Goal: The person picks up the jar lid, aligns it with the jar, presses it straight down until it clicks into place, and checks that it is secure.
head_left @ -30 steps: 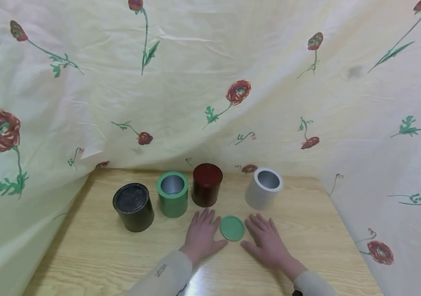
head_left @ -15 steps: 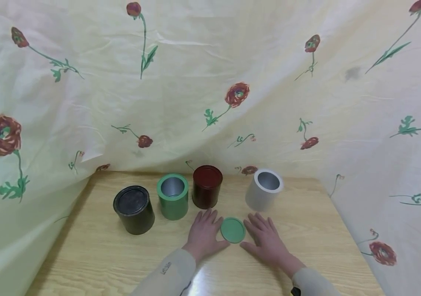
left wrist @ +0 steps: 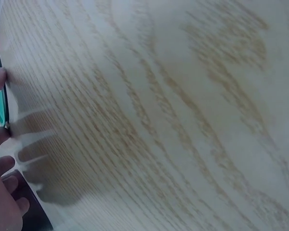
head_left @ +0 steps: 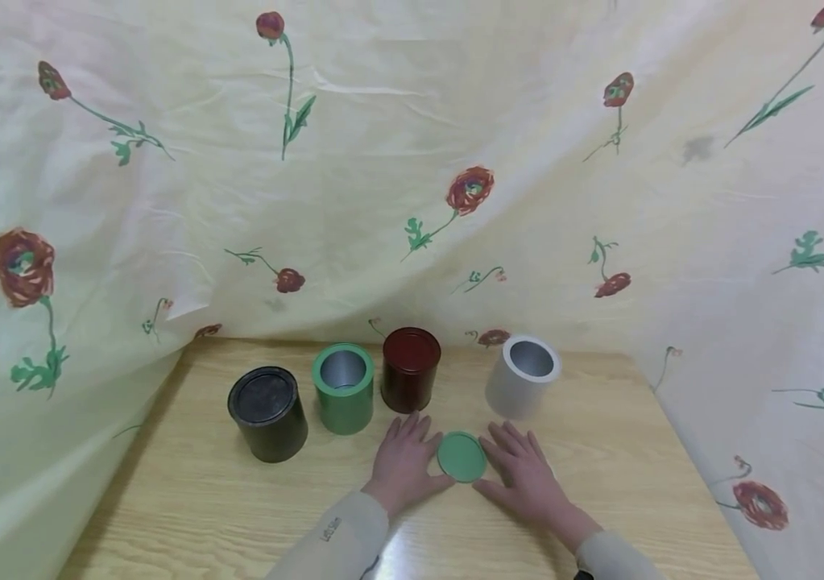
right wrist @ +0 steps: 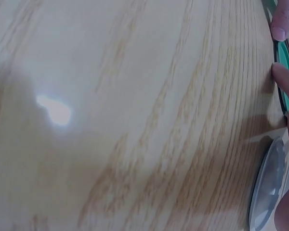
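Observation:
A round green lid (head_left: 461,457) lies on the wooden table between the two hands. My left hand (head_left: 403,466) rests palm down at its left, fingers extended, index finger and thumb at the rim. On the other side, my right hand (head_left: 523,474) lies palm down with its fingers spread, index fingertip and thumb close to or touching the rim. Behind the left hand stands an uncovered green can (head_left: 345,411). A dark red can (head_left: 409,387) with its lid on is just right of it. In the wrist views only part of the lid (left wrist: 0,103) shows at the edge.
A black can (head_left: 271,427) with a lid on stands at the left. An uncovered white can (head_left: 515,393) is at the back right, behind the right hand. Flower-patterned cloth (head_left: 354,201) hangs behind and beside the table (head_left: 622,451).
Both hands have drawn slightly inward, so index fingers and thumbs are closer to the lid's rim. The cans keep their places; the whole head view has shifted a little.

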`<state>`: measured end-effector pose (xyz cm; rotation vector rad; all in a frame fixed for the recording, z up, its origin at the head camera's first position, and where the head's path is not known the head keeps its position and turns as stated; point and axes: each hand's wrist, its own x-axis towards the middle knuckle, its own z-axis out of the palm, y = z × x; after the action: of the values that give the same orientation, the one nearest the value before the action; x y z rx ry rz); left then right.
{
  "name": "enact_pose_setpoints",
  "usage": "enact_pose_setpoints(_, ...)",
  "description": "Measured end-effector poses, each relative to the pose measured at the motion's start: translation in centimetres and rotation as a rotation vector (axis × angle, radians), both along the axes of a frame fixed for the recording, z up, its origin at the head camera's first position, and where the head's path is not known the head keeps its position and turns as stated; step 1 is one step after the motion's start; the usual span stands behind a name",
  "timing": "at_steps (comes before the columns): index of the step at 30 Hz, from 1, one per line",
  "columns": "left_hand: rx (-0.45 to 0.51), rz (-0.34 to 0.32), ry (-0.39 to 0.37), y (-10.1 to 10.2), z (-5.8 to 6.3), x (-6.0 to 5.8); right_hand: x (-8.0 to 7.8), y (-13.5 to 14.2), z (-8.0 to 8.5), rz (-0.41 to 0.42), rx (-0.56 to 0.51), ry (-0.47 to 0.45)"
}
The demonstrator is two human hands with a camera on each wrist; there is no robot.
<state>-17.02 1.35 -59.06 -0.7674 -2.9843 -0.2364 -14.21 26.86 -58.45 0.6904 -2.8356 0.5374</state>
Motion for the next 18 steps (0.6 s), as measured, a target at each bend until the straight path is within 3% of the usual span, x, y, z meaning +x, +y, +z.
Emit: enact_pose_setpoints(18,0.036,-0.014,-0.002,-0.32,0.57,0.35,-0.06,-0.18,0.11,0.02,-0.137,-0.027)
